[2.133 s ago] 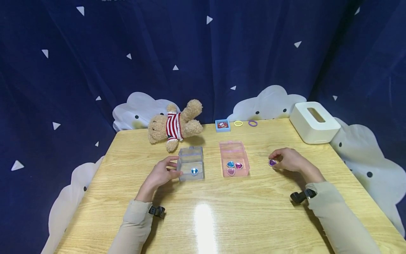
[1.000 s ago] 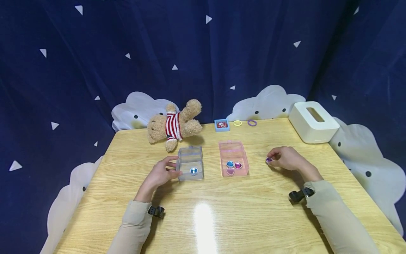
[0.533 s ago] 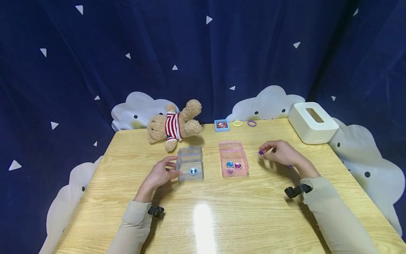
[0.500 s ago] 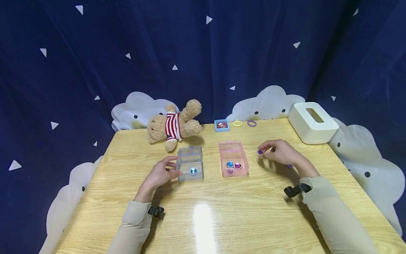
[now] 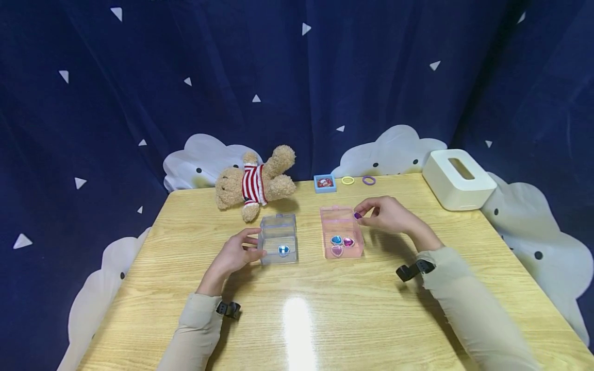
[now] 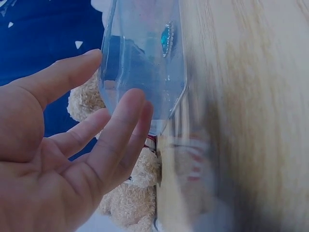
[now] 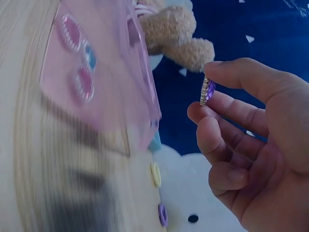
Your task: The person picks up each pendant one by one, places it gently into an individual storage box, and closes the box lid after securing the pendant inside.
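Head view, right hand [image 5: 384, 214] pinching purple gem [image 5: 357, 215], partly hidden, left hand [image 5: 235, 253] relaxed at bluish box [image 5: 278, 259]

Head camera looks forward and down; close, sideways wrist views apparently share the bear [image 5: 254, 184].

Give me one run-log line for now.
right hand: pinches purple gem near pink box; pink box: open, three gems inside; left hand: beside open bluish box
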A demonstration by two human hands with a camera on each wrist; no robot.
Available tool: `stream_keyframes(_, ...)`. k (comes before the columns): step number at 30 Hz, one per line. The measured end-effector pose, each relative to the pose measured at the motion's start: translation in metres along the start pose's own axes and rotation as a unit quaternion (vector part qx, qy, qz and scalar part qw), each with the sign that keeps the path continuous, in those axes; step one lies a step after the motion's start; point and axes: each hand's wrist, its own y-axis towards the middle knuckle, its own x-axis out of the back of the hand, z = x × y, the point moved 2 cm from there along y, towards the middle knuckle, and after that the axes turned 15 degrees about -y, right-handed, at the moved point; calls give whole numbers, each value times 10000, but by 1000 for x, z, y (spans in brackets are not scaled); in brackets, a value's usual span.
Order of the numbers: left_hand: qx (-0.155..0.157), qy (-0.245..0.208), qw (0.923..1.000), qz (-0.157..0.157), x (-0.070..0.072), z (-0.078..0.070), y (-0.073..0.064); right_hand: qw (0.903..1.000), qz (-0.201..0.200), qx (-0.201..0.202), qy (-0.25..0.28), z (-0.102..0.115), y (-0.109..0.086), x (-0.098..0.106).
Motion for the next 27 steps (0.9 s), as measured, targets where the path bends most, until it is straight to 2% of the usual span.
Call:
stream_keyframes(11,22,48,10000,-29,0,0,0,9972,231,665,252,42,24,-11)
stream_keyframes(27,38,-49,10000,-9,1,2,1,9903,808,1111,205,111,48,-47)
